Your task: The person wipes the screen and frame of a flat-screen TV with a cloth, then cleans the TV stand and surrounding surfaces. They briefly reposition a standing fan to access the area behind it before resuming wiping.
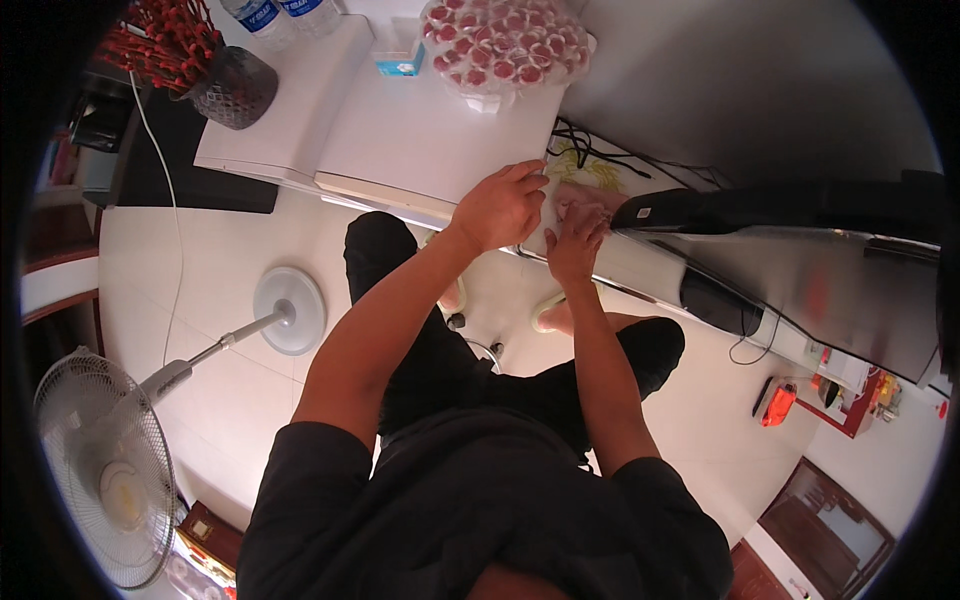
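Note:
My right hand [576, 246] lies with its fingers spread on a crumpled pink cloth [589, 201], on a low cabinet top [630, 262] beside the end of a television [780, 255]. To its left, my left hand [504, 204] is over the right edge of a white cabinet [427, 135], its fingers bent and pointing right; whether anything is under them is hidden. Black cables [581, 142] lie just behind the cloth, over a yellow-green pattern. A wrapped bouquet of red and white flowers [510, 41] stands farther back on the white cabinet.
A small blue and white box [400, 61], water bottles [255, 16] and a dark vase [238, 88] with red-berried stems stand at the back left. A standing fan [105, 465] is on the floor at left. A black device [720, 301] sits below the television.

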